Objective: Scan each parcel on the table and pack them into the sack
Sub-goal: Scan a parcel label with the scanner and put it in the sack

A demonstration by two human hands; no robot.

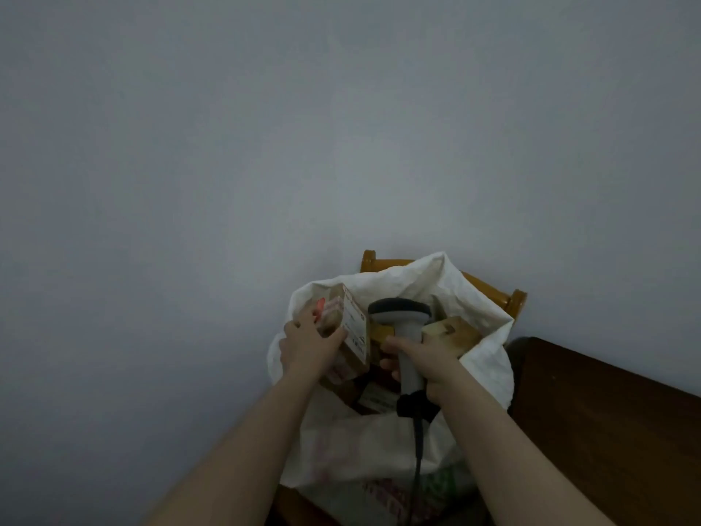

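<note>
A white woven sack stands open on a wooden chair, with several cardboard parcels inside. My left hand grips a small cardboard parcel with a white label, held over the sack's left rim. My right hand grips the handle of a grey barcode scanner, its dark head pointing up and away from me above the sack mouth. The scanner's black cable hangs down in front of the sack. Another brown parcel lies in the sack just right of the scanner.
The wooden chair back shows behind the sack, against a plain grey wall. A dark brown wooden table fills the lower right. The sack's printed front sags toward the bottom edge of the view.
</note>
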